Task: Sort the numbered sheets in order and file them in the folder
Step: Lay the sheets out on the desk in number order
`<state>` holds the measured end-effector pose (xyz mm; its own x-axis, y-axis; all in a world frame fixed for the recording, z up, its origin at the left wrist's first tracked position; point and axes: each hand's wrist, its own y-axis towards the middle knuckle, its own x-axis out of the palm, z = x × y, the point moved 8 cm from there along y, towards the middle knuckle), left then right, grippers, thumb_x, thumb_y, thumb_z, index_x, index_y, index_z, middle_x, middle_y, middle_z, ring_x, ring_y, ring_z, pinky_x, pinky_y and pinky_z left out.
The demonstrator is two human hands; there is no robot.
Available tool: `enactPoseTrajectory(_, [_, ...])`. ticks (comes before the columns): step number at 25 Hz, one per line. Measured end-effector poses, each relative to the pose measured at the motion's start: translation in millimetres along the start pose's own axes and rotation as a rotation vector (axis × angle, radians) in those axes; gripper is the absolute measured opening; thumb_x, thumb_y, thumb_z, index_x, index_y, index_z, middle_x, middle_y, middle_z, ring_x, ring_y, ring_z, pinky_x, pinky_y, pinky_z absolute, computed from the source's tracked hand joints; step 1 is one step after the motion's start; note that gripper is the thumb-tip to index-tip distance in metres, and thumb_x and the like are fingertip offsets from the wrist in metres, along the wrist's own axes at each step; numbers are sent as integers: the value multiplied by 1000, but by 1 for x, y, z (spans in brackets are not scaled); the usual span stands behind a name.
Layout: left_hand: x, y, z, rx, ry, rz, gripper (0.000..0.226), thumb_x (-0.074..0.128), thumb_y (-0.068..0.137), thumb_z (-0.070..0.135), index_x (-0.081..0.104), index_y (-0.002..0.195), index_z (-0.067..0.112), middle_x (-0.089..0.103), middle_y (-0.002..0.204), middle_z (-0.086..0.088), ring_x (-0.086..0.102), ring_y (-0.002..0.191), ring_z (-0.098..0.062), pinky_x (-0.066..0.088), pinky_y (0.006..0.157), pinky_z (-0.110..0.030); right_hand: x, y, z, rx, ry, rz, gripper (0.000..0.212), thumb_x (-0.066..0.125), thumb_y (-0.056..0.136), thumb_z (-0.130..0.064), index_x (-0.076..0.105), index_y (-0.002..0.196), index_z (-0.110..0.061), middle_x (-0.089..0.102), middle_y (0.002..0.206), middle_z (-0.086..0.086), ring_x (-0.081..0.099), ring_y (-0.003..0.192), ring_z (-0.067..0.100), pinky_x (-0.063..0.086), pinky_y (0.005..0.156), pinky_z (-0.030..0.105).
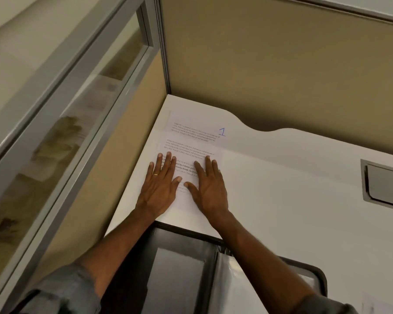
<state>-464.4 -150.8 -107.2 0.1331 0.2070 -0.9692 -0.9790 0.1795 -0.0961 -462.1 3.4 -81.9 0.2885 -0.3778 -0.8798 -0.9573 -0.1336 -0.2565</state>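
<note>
Several white printed sheets [191,150] lie overlapped in a column on the white desk [281,200], near its left corner. The farthest sheet [197,130] carries a blue handwritten "1" at its right. My left hand [160,189] and my right hand [208,189] both rest flat, fingers spread, on the nearer sheets, thumbs almost touching. Neither hand grips anything. A black folder [179,264] lies open at the desk's near edge under my forearms, with a clear plastic sleeve [227,275] on its right half.
Tan partition walls [270,64] close off the desk at the back and left. A glass panel with a metal frame [61,132] stands to the left. A grey recessed cable hatch [383,184] sits in the desk at the right. Another sheet's corner [372,302] shows at the bottom right.
</note>
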Motion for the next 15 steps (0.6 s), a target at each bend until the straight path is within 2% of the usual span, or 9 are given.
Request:
enactPoseTrajectory(2, [-5, 0, 3, 4, -12, -1, 76, 3, 102, 60, 1, 162, 15, -6, 170, -6, -11, 157, -24, -3, 128, -45, -6, -3, -2, -33, -2, 30, 73, 36, 103, -61, 11, 163, -26, -9, 170, 4, -11, 157, 24, -2, 128, 41])
enactPoseTrajectory(4, [-16, -4, 10, -3, -49, 36, 77, 7, 102, 63, 3, 163, 16, -5, 171, -4, -10, 157, -22, -5, 128, -46, -24, -12, -4, -74, 3, 129, 71, 27, 103, -61, 14, 163, -25, -5, 170, 3, -12, 157, 24, -8, 126, 39])
enactPoseTrajectory(7, [-37, -19, 39, -1, -112, 71, 77, 2, 102, 64, 5, 163, 17, -4, 171, -3, -9, 158, -21, -5, 128, -48, -51, -42, 8, -73, 49, 203, 66, 26, 105, -56, 19, 162, -25, 0, 170, 1, -10, 157, 20, -10, 125, 35])
enactPoseTrajectory(12, [-47, -91, 141, 61, -212, 62, 72, 6, 104, 60, -1, 163, 19, -10, 170, 0, -16, 156, -15, -6, 128, -47, -77, -160, 77, -8, 110, 316, 59, 34, 108, -49, 29, 160, -20, 7, 170, 1, -6, 157, 17, 1, 126, 37])
enactPoseTrajectory(15, [-37, -149, 218, 165, -262, 69, 68, 17, 107, 55, 8, 163, 17, -3, 171, -1, -10, 158, -17, -1, 128, -49, -78, -248, 139, 87, 160, 362, 62, 30, 106, -53, 33, 158, -20, 11, 169, -1, -2, 158, 16, 6, 126, 40])
